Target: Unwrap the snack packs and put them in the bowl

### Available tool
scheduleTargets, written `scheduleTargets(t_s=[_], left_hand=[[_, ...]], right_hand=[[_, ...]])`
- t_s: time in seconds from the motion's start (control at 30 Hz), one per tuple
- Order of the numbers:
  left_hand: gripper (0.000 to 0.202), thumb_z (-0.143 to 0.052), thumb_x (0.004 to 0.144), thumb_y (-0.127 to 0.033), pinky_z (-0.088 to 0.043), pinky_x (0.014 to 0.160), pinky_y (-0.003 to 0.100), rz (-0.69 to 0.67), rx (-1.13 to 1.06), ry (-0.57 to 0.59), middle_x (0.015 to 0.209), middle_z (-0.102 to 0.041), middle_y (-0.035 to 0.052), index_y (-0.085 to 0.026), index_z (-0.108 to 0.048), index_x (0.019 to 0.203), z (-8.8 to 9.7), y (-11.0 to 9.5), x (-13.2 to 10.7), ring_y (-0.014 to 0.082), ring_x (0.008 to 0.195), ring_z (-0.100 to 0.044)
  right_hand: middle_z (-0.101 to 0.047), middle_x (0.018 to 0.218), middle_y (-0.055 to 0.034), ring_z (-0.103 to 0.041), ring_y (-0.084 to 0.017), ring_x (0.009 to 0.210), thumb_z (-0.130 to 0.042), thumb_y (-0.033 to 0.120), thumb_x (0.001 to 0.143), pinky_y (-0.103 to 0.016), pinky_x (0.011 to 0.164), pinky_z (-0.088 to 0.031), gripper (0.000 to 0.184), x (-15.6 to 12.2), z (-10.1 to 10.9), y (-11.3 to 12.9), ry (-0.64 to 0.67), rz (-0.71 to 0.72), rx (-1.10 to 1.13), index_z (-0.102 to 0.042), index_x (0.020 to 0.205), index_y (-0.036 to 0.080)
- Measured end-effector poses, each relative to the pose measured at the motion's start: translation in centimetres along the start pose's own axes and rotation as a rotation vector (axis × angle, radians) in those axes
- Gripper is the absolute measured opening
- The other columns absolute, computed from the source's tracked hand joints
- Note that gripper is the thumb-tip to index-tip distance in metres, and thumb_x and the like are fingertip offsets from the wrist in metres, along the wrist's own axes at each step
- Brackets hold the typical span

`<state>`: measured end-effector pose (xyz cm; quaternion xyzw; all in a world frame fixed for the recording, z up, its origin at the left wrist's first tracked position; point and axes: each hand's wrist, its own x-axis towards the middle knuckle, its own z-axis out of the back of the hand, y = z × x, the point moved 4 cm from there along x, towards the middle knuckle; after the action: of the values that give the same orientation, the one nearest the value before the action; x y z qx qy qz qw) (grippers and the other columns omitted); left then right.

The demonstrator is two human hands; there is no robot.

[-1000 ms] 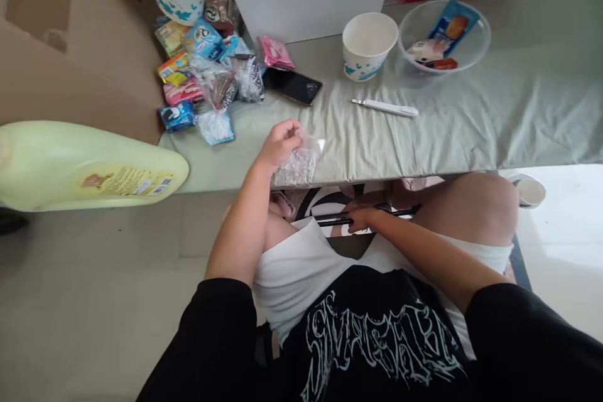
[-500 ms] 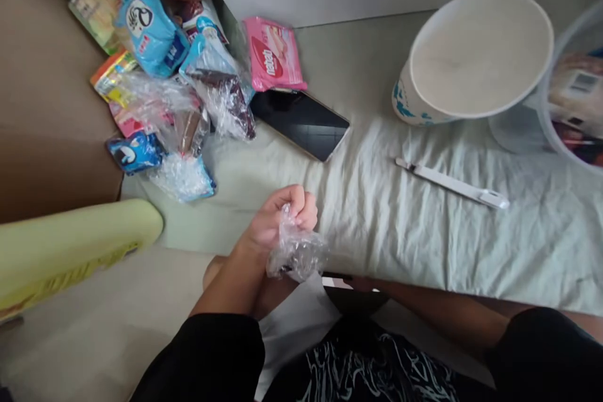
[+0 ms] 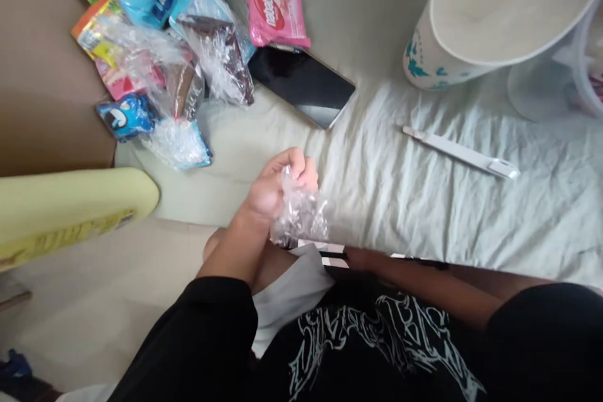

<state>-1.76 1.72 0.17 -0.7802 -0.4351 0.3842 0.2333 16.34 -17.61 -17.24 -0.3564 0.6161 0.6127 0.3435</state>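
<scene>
My left hand (image 3: 276, 187) is closed in a pinch on a crumpled clear plastic wrapper (image 3: 300, 218), held just over the near edge of the pale green cloth (image 3: 424, 213). My right hand (image 3: 362, 259) lies low at my lap, partly tucked under the cloth's edge. Its fingers are closed round thin black sticks (image 3: 330, 255) that poke out on both sides of it. A black phone (image 3: 301, 83) lies face up just beyond my left hand.
A heap of wrapped snacks (image 3: 155, 44) and a pink wafer packet (image 3: 273, 3) lie at the far left against a cardboard box (image 3: 42, 88). A white paper cup (image 3: 494, 19), a clear bowl (image 3: 588, 56), a white pen-like tool (image 3: 461, 154) and a pale yellow bottle (image 3: 70, 207) are nearby.
The view has dropped closer to the cloth. My left hand has kept its pinch on the wrapper and lifted it slightly; my right hand has stayed at my lap with the sticks.
</scene>
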Motion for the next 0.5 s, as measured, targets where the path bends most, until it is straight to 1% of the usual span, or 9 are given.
scheduleTargets(t_s=[0.1, 0.17, 0.23, 0.33, 0.43, 0.5], left_hand=[[0.058, -0.086, 0.062, -0.042, -0.028, 0.043, 0.024, -0.063, 0.042, -0.076, 0.056, -0.029, -0.0063, -0.02, -0.032, 0.06, -0.6, 0.2, -0.1, 0.005, 0.044, -0.032], [0.055, -0.085, 0.061, -0.039, -0.03, 0.043, 0.024, -0.077, 0.051, -0.122, 0.057, -0.031, -0.0059, -0.02, -0.033, 0.062, -0.8, 0.3, 0.0, 0.0055, 0.045, -0.034], [0.05, -0.084, 0.06, -0.035, -0.034, 0.045, 0.025, -0.071, 0.054, -0.142, 0.058, -0.035, -0.0056, -0.021, -0.036, 0.063, -1.0, 0.5, 0.2, 0.0065, 0.046, -0.038], [0.044, -0.081, 0.061, -0.031, -0.04, 0.049, 0.026, -0.05, 0.074, -0.114, 0.056, -0.039, -0.0065, -0.021, -0.039, 0.065, -0.9, 0.6, 0.6, 0.0076, 0.047, -0.044], [0.041, -0.079, 0.059, -0.028, -0.042, 0.05, 0.025, -0.032, 0.082, -0.066, 0.056, -0.044, -0.0072, -0.021, -0.039, 0.066, -0.6, 0.8, 0.8, 0.0075, 0.047, -0.046], [0.039, -0.078, 0.059, -0.026, -0.041, 0.051, 0.024, -0.044, 0.083, -0.061, 0.058, -0.046, -0.0073, -0.021, -0.04, 0.068, -0.3, 0.9, 0.7, 0.0071, 0.048, -0.046]], right_hand=[[-0.064, 0.131, -0.0102, -0.066, -0.023, 0.112, -0.063, 0.04, 0.099, -0.044, 0.095, -0.058, 0.037, 0.3, -0.6, -1.3, 0.029, -0.027, -0.086, -0.062, 0.129, 0.018], [-0.064, 0.131, -0.0107, -0.066, -0.023, 0.113, -0.064, 0.039, 0.099, -0.045, 0.095, -0.058, 0.039, 0.6, -0.5, -1.8, 0.02, -0.04, -0.141, -0.061, 0.131, 0.017], [-0.063, 0.132, -0.0106, -0.066, -0.023, 0.113, -0.064, 0.039, 0.099, -0.046, 0.095, -0.058, 0.039, 0.6, -0.4, -1.8, 0.006, -0.047, -0.179, -0.061, 0.131, 0.017], [-0.063, 0.132, -0.0106, -0.066, -0.023, 0.113, -0.064, 0.039, 0.099, -0.045, 0.095, -0.058, 0.04, 0.3, -0.2, -1.4, -0.02, -0.053, -0.211, -0.061, 0.131, 0.017], [-0.064, 0.131, -0.0108, -0.066, -0.023, 0.112, -0.064, 0.039, 0.099, -0.045, 0.095, -0.058, 0.04, 0.0, -0.2, -1.0, -0.044, -0.057, -0.232, -0.061, 0.131, 0.017], [-0.064, 0.131, -0.0108, -0.066, -0.023, 0.112, -0.064, 0.039, 0.099, -0.045, 0.095, -0.058, 0.04, -0.1, -0.2, -0.9, -0.055, -0.065, -0.248, -0.061, 0.131, 0.017]])
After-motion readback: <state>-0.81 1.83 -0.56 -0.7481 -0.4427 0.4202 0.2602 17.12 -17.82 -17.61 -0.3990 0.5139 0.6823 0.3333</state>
